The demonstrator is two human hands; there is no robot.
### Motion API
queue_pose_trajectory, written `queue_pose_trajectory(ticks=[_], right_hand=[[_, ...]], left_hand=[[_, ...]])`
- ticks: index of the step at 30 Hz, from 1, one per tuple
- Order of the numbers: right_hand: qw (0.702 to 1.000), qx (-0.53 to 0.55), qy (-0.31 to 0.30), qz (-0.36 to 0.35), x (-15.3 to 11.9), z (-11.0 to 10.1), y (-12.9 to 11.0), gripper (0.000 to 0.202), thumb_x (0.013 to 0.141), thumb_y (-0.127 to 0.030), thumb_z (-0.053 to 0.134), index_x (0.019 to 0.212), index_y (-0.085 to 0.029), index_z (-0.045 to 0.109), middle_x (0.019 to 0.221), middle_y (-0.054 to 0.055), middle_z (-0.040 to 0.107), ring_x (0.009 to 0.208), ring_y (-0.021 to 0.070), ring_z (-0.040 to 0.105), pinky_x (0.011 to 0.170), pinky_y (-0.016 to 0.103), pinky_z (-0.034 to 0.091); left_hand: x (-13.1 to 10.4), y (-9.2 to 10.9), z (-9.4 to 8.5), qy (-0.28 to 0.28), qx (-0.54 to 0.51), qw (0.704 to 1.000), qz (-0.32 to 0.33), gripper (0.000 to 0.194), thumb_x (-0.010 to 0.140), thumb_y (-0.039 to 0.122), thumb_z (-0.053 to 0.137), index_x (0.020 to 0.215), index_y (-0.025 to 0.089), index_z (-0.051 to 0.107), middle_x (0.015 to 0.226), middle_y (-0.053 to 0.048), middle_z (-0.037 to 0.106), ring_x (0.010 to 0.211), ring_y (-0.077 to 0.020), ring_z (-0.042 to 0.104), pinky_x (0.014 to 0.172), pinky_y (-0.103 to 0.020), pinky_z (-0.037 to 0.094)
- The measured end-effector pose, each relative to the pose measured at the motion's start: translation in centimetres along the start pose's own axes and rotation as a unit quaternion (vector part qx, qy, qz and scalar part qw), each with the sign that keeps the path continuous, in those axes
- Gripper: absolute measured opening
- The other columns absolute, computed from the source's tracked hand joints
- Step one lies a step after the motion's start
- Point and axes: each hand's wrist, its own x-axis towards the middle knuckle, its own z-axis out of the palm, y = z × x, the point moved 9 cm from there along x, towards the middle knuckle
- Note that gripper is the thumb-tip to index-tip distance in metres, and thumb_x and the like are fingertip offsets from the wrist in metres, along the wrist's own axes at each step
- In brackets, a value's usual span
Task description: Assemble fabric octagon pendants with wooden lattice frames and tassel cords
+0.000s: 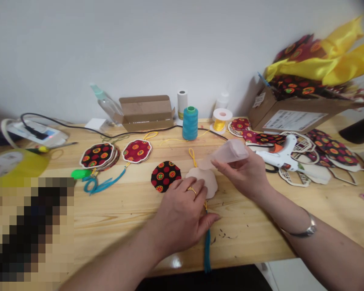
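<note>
1. Left hand (185, 202): laid palm-down on the pale scalloped piece (211, 185), fingers extended, pinning rather than gripping.
2. Right hand (247, 173): wrapped round a translucent bottle (227, 153), narrow end aimed left at the piece's upper edge; touching or just above, can't tell (blur).
3. Piece location: mid tabletop (115, 226), yellow loop (193, 157) at its top, teal tassel (207, 250) hanging below, over the near edge. Black patterned fabric cutout (162, 173) just to its left.
4. Step, my read: putting adhesive on the pale face. Contents not legible, so a guess.
5. To do it well: keep the left hand's pressure light and steady so the piece can't skid; shift those fingers off any area to be coated.
6. Hold the tip low, squeeze gently, run a thin even line just inside the scalloped border; too much would likely soak through the cloth.
7. Keep loop and tassel clear of wet spots. Dark scraps (222, 233) lie near the tassel; best kept off the coated face.
8. Writing: large carton (257, 108) carries a printed shipping label (295, 120), barcode-like, unreadable. Its side sticker (259, 99) has bold characters, too blurred to trust.
9. Small open brown box (145, 107): white print along the front edge, illegible.
10. Brands: none readable.
</note>
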Motion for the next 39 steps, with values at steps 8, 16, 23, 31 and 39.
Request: queue_pose_trajectory(ticks=[8,16,23,31,39], right_hand=[[0.998,0.011,0.025,0.05,-0.1,-0.7,1.1,0.026,0.07,-0.036,0.074,0.08,-0.019,0.058,0.069,0.001,0.066,0.059,0.0155,0.062,0.051,0.028,0.053],[0.958,0.227,0.052,0.168,0.1,-1.3,2.6,0.026,0.071,-0.044,0.073,0.074,-0.02,0.065,0.065,0.003,0.07,0.057,0.0192,0.068,0.055,0.033,0.059],[0.977,0.189,-0.011,0.096,-0.7,0.6,0.0,0.023,0.068,-0.034,0.076,0.077,-0.019,0.06,0.069,0.001,0.066,0.059,0.0159,0.065,0.054,0.03,0.058],[0.983,0.172,-0.053,0.043,-1.2,2.0,-0.6,0.018,0.071,-0.024,0.074,0.078,-0.019,0.059,0.072,0.0,0.063,0.067,0.0147,0.064,0.055,0.025,0.055],[0.988,0.143,-0.059,0.02,-1.6,2.5,-0.2,0.017,0.072,-0.023,0.075,0.08,-0.019,0.06,0.075,0.0,0.061,0.066,0.0116,0.061,0.057,0.022,0.052]], left_hand=[[-0.1,0.1,0.0,0.006,-0.001,1.0,0.0,0.046,0.086,0.047,0.051,0.11,0.01,0.062,0.115,-0.015,0.065,0.107,-0.0333,0.056,0.086,-0.052,0.048],[-1.7,-4.0,-5.7,0.271,-0.077,0.951,-0.124,0.018,0.083,0.017,0.056,0.099,0.016,0.062,0.11,-0.01,0.063,0.106,-0.0229,0.055,0.096,-0.044,0.044],[-2.6,-8.3,-5.5,0.277,-0.118,0.915,-0.267,0.026,0.082,0.012,0.052,0.106,0.02,0.055,0.095,-0.003,0.063,0.094,-0.019,0.057,0.083,-0.037,0.049],[-2.0,-9.7,-1.6,0.143,-0.225,0.902,-0.339,0.037,0.08,0.013,0.05,0.116,0.019,0.048,0.094,-0.002,0.064,0.069,-0.0126,0.059,0.065,-0.029,0.048],[-2.2,-9.3,-0.1,0.033,-0.201,0.901,-0.383,0.049,0.076,0.019,0.056,0.123,0.02,0.044,0.094,-0.001,0.064,0.069,-0.0154,0.058,0.062,-0.03,0.044]])
